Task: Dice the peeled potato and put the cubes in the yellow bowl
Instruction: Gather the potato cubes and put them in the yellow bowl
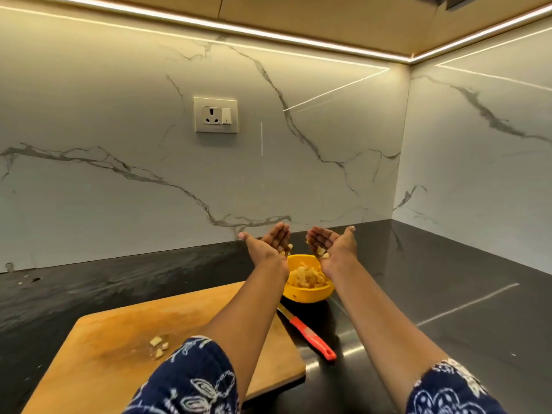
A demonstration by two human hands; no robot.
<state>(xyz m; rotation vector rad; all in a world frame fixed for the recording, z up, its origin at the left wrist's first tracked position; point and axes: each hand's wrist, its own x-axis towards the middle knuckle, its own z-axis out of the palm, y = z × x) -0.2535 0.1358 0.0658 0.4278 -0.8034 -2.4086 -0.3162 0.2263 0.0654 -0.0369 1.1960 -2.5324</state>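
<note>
Reaching out over the middle of the frame, both arms stretch forward with palms turned up and facing each other, just above the yellow bowl. The left hand is spread with straight fingers and grips nothing; a small bit of potato sits at its lower edge. The right hand is likewise released, fingers straight, with a couple of potato bits lying loose on its palm. Dark blue patterned sleeves cover the upper arms at the bottom of the frame. The bowl stands on the table just past the far corner of the wooden cutting board and holds a heap of pale potato cubes. A few more cubes remain on the board, lower left of centre, beside the left sleeve. A knife with a red handle lies on the table between the board's right edge and the right forearm, its blade pointing toward the bowl. The table is dark and glossy; white marble-look walls rise behind it and meet in a corner at the right, with a socket left of centre and a light strip running under the cabinets at the top.
</note>
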